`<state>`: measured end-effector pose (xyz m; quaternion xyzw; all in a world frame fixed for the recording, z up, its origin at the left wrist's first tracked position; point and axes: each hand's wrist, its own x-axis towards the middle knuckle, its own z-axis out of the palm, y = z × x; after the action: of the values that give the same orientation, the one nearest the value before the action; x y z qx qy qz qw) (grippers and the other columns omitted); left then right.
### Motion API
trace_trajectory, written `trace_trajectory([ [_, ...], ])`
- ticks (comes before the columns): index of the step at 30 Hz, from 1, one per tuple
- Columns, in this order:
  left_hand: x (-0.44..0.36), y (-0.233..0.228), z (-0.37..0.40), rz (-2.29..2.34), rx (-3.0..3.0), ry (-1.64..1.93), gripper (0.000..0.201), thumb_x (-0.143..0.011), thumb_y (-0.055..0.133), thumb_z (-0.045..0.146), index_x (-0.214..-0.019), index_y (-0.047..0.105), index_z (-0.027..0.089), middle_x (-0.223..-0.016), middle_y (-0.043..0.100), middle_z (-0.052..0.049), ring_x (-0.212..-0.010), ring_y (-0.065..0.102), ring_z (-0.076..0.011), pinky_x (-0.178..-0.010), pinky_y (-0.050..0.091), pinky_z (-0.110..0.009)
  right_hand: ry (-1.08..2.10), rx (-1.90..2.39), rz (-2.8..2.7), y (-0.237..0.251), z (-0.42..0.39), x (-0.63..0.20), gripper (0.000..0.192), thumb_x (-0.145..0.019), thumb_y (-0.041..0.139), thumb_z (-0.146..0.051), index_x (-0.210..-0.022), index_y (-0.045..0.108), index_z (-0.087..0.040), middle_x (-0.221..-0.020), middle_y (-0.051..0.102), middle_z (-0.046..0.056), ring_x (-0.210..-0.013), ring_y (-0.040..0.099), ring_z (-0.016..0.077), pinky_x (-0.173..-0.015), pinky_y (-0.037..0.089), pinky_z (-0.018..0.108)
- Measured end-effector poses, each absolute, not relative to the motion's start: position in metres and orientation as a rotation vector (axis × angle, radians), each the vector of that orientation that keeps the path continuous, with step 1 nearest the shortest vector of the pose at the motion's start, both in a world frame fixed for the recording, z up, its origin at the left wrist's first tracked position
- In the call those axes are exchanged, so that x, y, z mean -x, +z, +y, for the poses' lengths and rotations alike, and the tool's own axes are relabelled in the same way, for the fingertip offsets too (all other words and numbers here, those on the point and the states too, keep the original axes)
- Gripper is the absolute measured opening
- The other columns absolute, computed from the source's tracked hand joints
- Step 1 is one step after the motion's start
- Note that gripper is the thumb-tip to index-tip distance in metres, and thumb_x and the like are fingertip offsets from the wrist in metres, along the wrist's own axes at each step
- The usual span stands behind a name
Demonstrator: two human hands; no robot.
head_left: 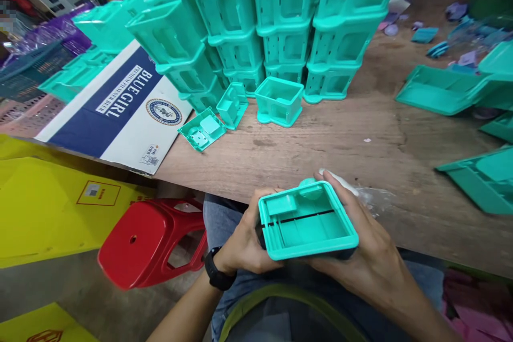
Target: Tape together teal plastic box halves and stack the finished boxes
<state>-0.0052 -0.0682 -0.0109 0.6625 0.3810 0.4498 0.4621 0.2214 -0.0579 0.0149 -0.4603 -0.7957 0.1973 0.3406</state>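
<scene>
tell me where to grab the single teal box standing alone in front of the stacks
Grip the lone teal box by its two long side walls, coming straight down from above. It stands upright with its open top facing up, apart from the stacks behind it, and its rim gives the fingers an edge.

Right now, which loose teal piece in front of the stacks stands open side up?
The teal tub, right of the other two loose pieces, stands with its open side up; they lie tilted.

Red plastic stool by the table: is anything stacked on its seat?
No, the red plastic stool has a bare seat, standing on the floor beside the yellow cardboard with nothing on top.
</scene>
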Motion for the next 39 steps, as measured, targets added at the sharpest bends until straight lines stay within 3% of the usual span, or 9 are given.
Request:
trace_trajectory([
  [6,0.006,-0.006,-0.07,0.935,-1.579,1.073,0.084,-0.07,0.088,0.039,-0.14,0.041,0.026,-0.131,0.06,-0.009,-0.115,0.066,-0.0299,-0.1,0.057,-0.044,0.58,1.205,-1.983,0.013,-0.057,-0.218,0.102,-0.082,0.076,-0.07,-0.163,0.031,-0.025,-0.15,0.062,0.017,-0.13,0.067,0.0338,-0.103,0.062,0.046],
  [12,0.006,0.004,-0.059,0.989,-1.697,1.08,0.072,-0.075,0.086,0.033,-0.135,0.048,0.026,-0.132,0.062,-0.009,-0.121,0.064,-0.0312,-0.104,0.054,-0.045,0.485,1.256,-2.006,0.02,-0.062,-0.224,0.095,-0.091,0.065,-0.069,-0.166,0.025,-0.026,-0.16,0.051,0.015,-0.14,0.059,0.0363,-0.106,0.058,0.05],
  [14,0.004,0.012,-0.053,1.033,-1.76,1.032,0.069,-0.075,0.082,0.027,-0.136,0.049,0.024,-0.131,0.062,-0.01,-0.121,0.064,-0.0318,-0.105,0.053,-0.046,0.289,1.235,-1.978,0.03,-0.064,-0.227,0.081,-0.091,0.07,-0.062,-0.158,0.042,-0.026,-0.152,0.058,0.015,-0.136,0.061,0.0371,-0.107,0.056,0.05],
  [16,0.001,0.022,-0.047,1.054,-1.835,0.965,0.071,-0.074,0.08,0.026,-0.138,0.049,0.024,-0.134,0.062,-0.011,-0.123,0.062,-0.0338,-0.107,0.052,-0.049,0.157,1.194,-1.98,0.041,-0.066,-0.227,0.047,-0.095,0.071,-0.044,-0.139,0.062,-0.028,-0.131,0.07,0.01,-0.119,0.07,0.0322,-0.101,0.055,0.046],
  [19,-0.006,0.039,-0.041,1.073,-2.015,0.887,0.076,-0.073,0.077,0.028,-0.142,0.046,0.023,-0.142,0.059,-0.014,-0.13,0.057,-0.0376,-0.113,0.047,-0.054,0.155,1.136,-2.065,0.054,-0.062,-0.224,0.02,-0.101,0.062,-0.038,-0.117,0.069,-0.028,-0.107,0.079,0.004,-0.095,0.077,0.0256,-0.084,0.057,0.04],
  [24,-0.017,0.059,-0.032,1.071,-2.19,0.756,0.076,-0.066,0.076,0.034,-0.136,0.049,0.019,-0.128,0.062,-0.015,-0.119,0.06,-0.039,-0.105,0.049,-0.054,0.604,1.11,-2.12,0.065,-0.045,-0.218,0.034,-0.101,0.059,-0.047,-0.077,0.07,-0.026,-0.079,0.078,-0.001,-0.064,0.073,0.0196,-0.061,0.059,0.032],
  [27,-0.019,0.063,-0.026,1.048,-2.205,0.715,0.082,-0.063,0.077,0.035,-0.138,0.048,0.019,-0.129,0.063,-0.016,-0.119,0.061,-0.04,-0.102,0.049,-0.055,0.876,1.185,-2.098,0.071,-0.039,-0.219,0.047,-0.098,0.061,-0.051,-0.06,0.064,-0.024,-0.054,0.061,-0.002,-0.044,0.056,0.015,-0.039,0.045,0.027],
  [32,-0.019,0.06,-0.022,0.989,-2.099,0.809,0.085,-0.063,0.079,0.039,-0.14,0.05,0.018,-0.133,0.064,-0.015,-0.123,0.061,-0.0414,-0.106,0.049,-0.058,1.14,1.271,-1.957,0.081,-0.038,-0.218,0.052,-0.093,0.061,-0.062,-0.058,0.065,-0.023,-0.046,0.04,-0.005,-0.037,0.028,0.009,-0.029,0.018,0.026],
  [39,-0.02,0.057,-0.023,0.995,-2.046,0.853,0.089,-0.061,0.081,0.037,-0.143,0.05,0.019,-0.138,0.065,-0.015,-0.129,0.059,-0.0426,-0.11,0.049,-0.058,1.174,1.316,-1.952,0.079,-0.037,-0.219,0.052,-0.091,0.06,-0.067,-0.064,0.065,-0.023,-0.053,0.051,-0.003,-0.042,0.04,0.0109,-0.036,0.034,0.025],
])
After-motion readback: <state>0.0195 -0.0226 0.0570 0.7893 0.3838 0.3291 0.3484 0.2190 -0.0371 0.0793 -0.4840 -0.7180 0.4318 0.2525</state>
